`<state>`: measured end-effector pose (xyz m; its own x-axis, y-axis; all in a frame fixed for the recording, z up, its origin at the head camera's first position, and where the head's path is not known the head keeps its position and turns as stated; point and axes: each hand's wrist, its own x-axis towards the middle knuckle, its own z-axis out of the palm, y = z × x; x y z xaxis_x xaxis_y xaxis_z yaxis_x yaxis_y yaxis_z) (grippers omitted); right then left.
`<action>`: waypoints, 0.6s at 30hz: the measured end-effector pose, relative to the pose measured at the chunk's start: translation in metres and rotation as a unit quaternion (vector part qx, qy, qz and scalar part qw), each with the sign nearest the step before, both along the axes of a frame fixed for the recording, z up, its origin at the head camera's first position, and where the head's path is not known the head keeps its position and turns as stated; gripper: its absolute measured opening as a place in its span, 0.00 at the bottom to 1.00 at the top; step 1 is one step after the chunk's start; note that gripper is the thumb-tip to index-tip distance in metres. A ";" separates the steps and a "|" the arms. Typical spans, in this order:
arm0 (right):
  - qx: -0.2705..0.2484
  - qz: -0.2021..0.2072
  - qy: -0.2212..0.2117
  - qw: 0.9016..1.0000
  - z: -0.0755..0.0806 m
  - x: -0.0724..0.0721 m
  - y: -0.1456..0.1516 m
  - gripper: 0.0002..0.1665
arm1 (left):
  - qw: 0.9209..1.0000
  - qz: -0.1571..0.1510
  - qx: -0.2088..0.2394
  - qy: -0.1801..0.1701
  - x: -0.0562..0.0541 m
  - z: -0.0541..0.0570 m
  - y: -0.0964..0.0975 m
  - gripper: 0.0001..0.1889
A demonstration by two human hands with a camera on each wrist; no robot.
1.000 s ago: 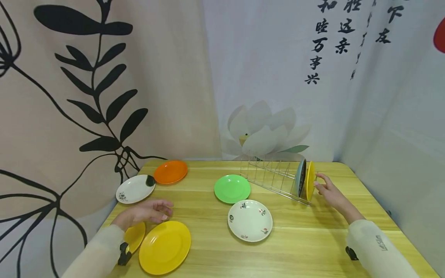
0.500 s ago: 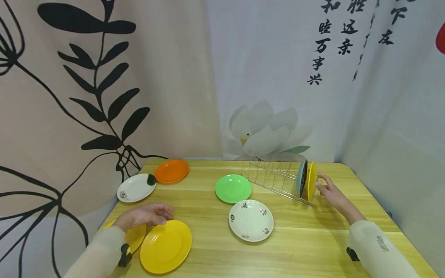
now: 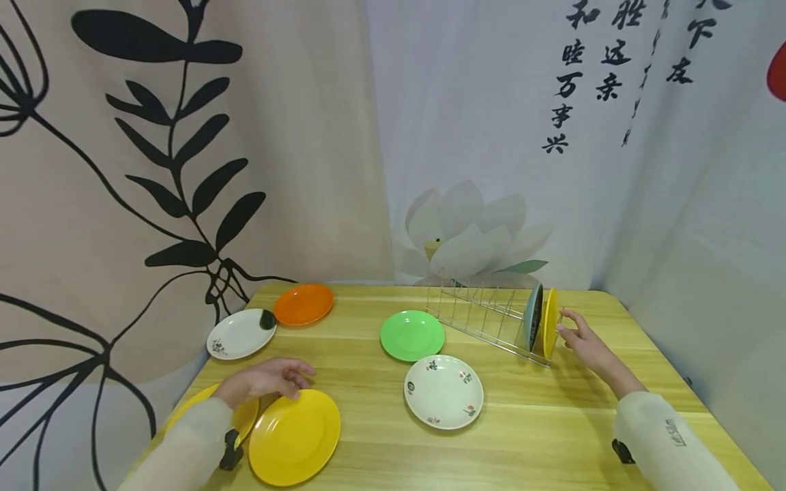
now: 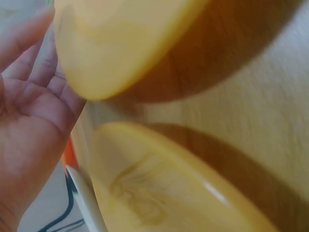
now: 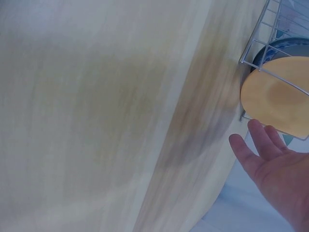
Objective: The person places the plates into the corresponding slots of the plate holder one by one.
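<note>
My left hand (image 3: 273, 378) hovers at the far rim of a yellow plate (image 3: 295, 436) on the table. Its fingers are relaxed. In the left wrist view the thumb (image 4: 29, 36) and the fingers lie close beside that plate's rim. A second yellow plate (image 3: 245, 416) sits to the left, partly hidden by my forearm. My right hand (image 3: 586, 341) is at the right end of a wire dish rack (image 3: 485, 331), fingers loosely extended and fingertips right at the end wires. In the rack stand a yellow plate (image 3: 550, 324) and a blue-rimmed dark plate (image 3: 533, 317), both on edge.
A green plate (image 3: 411, 335) and a white flowered plate (image 3: 443, 392) lie mid-table, rims close together. At the back left are an orange plate (image 3: 303, 305) and a white plate with a dark green patch (image 3: 241, 334). Printed curtains (image 3: 307, 170) hang behind the wooden table (image 3: 522, 436).
My left hand has shifted a little to the right, closer over the yellow plate's far rim. My right hand stays at the rack's end, and the plates have not moved.
</note>
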<state>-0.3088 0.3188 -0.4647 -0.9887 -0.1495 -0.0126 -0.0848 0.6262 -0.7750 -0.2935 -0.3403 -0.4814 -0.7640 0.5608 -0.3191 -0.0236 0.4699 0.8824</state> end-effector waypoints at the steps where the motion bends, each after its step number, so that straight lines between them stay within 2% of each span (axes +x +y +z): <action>1: 0.001 0.001 0.000 1.000 0.000 0.000 0.000 0.40 | 1.000 -0.002 0.006 -0.001 -0.001 -0.001 0.001 0.28; 7: 0.003 0.000 0.000 1.000 0.000 -0.002 0.001 0.39 | 0.999 0.007 0.041 -0.018 -0.006 -0.001 0.006 0.28; 11: 0.002 0.000 -0.001 1.000 0.000 -0.001 0.001 0.40 | 0.999 0.020 0.037 -0.006 -0.008 0.002 0.008 0.27; 15: -0.001 -0.002 -0.001 1.000 0.000 0.000 0.000 0.41 | 0.998 0.054 0.015 0.010 -0.010 0.008 0.008 0.26; 18: -0.004 -0.002 -0.004 1.000 0.000 0.001 0.000 0.41 | 0.995 0.101 0.000 0.011 -0.013 0.015 0.008 0.24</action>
<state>-0.3081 0.3185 -0.4642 -0.9890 -0.1467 -0.0182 -0.0775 0.6195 -0.7812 -0.3068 -0.3323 -0.4660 -0.8678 0.3950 -0.3013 -0.0989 0.4570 0.8840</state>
